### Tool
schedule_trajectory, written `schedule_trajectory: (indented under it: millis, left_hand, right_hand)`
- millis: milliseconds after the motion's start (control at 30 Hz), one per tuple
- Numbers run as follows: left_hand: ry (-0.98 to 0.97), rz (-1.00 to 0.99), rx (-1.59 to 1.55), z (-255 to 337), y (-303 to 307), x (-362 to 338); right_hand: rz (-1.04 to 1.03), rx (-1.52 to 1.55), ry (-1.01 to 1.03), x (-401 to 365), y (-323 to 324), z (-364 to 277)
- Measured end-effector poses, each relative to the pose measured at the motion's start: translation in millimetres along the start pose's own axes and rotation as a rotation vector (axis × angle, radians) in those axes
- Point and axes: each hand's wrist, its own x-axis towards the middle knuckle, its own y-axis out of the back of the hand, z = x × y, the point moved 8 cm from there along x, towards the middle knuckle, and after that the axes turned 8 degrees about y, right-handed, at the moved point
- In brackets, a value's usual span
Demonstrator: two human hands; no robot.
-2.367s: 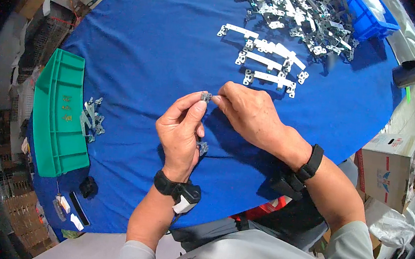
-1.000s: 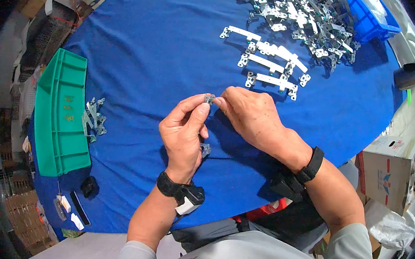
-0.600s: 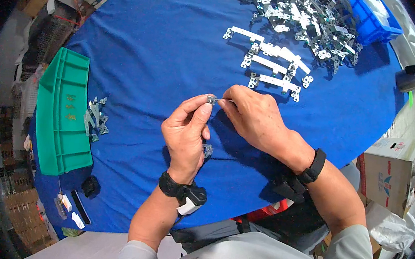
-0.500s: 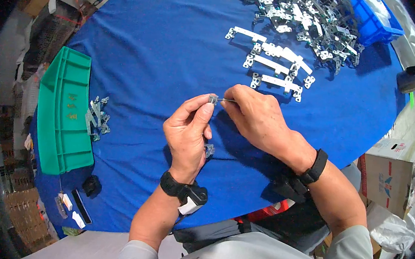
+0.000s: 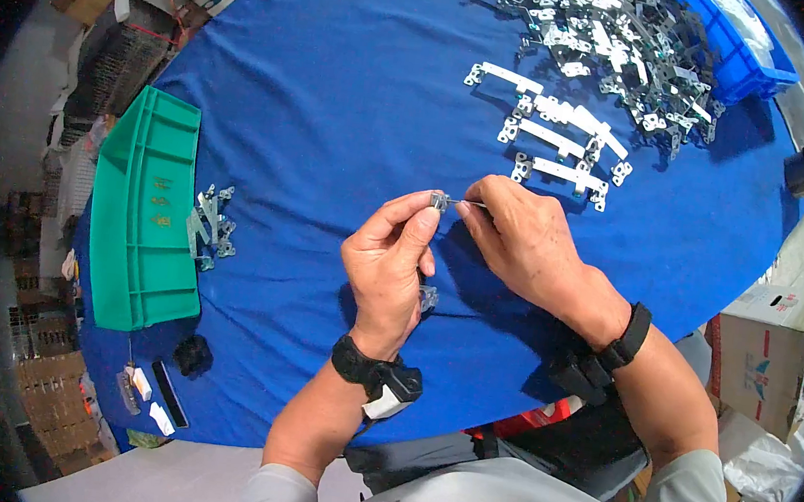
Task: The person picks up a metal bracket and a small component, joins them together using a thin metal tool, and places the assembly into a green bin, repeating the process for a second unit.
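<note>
My left hand (image 5: 386, 269) is closed around a metal bracket (image 5: 439, 200). One end of the bracket stands out between thumb and forefinger, and the other end shows below the palm; the middle is hidden by the fingers. To its right, my right hand (image 5: 525, 234) pinches a thin metal rod (image 5: 457, 201) that points left, its tip right at the bracket's upper end. Beyond the hands lie several similar white metal brackets (image 5: 564, 173) set out in a loose group.
A large heap of metal brackets (image 5: 624, 59) lies at the far right beside a blue crate (image 5: 762, 80). At left, a green tray (image 5: 121, 253) holds small brass-coloured pieces, with a few metal brackets (image 5: 211, 223) next to it. A cardboard box (image 5: 764, 359) stands off the right edge.
The camera view has shifted, so the table and both hands appear further right. Bracket and rod stay in the same hold, with the rod tip still at the bracket's end.
</note>
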Motion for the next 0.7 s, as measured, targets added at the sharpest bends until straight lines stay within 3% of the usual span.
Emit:
schedule_trajectory:
  millis: [267,700]
  left_hand:
    - [0.003,0.004,0.002,0,0,1]
    - [-0.02,0.015,0.024,-1,2,1]
  right_hand:
    - [0.098,0.094,0.091,1,11,-7]
    - [0.069,0.069,0.128,1,8,-11]
